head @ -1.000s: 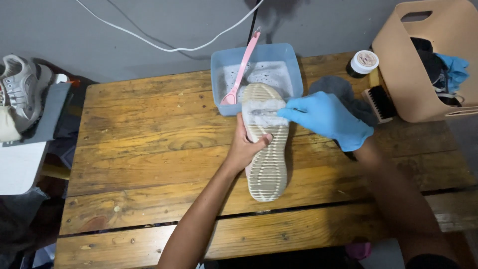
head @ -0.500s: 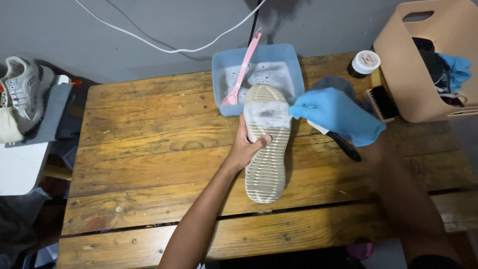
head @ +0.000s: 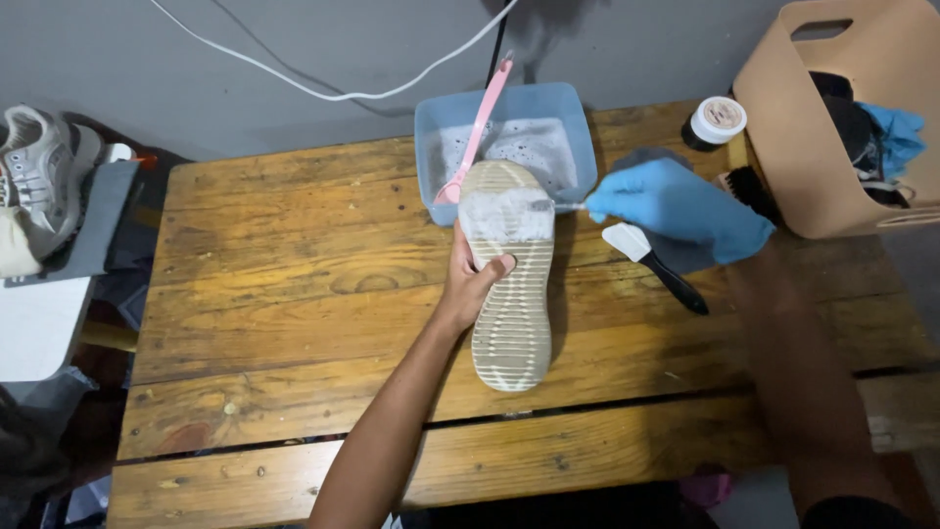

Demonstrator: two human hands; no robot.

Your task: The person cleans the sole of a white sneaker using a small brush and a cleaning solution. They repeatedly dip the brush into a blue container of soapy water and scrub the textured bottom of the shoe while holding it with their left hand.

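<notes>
A shoe (head: 511, 294) lies sole-up on the wooden table (head: 294, 294), its toe end covered in white foam. My bare left hand (head: 470, 279) grips the shoe's left side at the middle, thumb on the sole. My right hand (head: 681, 211), in a blue glove, sits just right of the toe end. It holds a small brush (head: 658, 266) with a white neck and a black handle that sticks out below the palm. A thin white tip touches the foamy edge of the sole.
A blue plastic tub (head: 578, 147) of soapy water with a pink brush (head: 477, 132) stands behind the shoe. A small round jar (head: 715, 120) and a tan carrier box (head: 832, 127) with cloths are at the back right. Another sneaker (head: 44, 176) lies far left, off the table.
My right hand has slid from on top of the foamy toe area out to the right edge of the sole. The left hand and shoe stay nearly still.
</notes>
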